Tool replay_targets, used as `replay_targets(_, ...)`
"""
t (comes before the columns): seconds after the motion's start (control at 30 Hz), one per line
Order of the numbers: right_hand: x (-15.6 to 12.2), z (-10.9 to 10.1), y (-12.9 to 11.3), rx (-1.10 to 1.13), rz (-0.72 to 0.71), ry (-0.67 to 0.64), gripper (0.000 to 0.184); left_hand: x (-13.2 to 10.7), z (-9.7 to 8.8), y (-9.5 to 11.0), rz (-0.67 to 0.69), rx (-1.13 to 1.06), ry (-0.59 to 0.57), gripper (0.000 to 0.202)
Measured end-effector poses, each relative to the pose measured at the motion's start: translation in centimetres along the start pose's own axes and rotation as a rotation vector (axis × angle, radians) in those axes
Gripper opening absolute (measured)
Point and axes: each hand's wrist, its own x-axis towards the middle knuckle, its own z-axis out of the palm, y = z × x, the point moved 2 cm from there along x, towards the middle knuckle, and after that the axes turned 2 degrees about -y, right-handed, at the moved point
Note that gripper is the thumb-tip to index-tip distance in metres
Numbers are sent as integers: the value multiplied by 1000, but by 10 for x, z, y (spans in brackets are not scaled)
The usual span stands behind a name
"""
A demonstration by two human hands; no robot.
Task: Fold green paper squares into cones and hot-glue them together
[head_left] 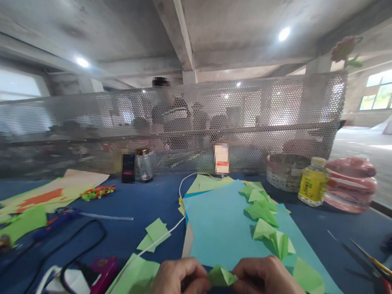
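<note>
A small folded green paper piece (221, 276) is pinched between both hands at the bottom middle of the view. My left hand (177, 283) closes its fingers on the piece's left end. My right hand (270, 284) grips its right end, fingers curled. Just behind the hands lies a large light-blue paper sheet (220, 225) on the dark blue table (145, 201). A row of several folded green paper shapes (265, 214) runs along the sheet's right side.
Loose green paper (154, 234) and a white cord (163, 236) lie left of the sheet. A yellow-labelled bottle (312, 187), a basket (285, 171) and scissors (380, 269) stand right. A perforated metal screen (218, 117) closes the back, with a person behind it.
</note>
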Motion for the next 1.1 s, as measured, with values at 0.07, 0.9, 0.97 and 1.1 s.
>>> replay_targets(0.07, 1, -1, 0, 17, -1, 3, 17, 0, -1, 2, 10, 5, 16, 21)
replay_targets(0.9, 1, -6, -7, 68, 26, -59, 17, -2, -1, 4, 42, -229, -67, 29)
replay_targets(0.97, 0, -7, -9, 118, -20, -62, 21, -2, -1, 2, -3, -247, -66, 31)
replay_targets(1.1, -1, -5, -9, 204, -51, -65, 23, -4, 2, 3, -43, -290, -137, 27)
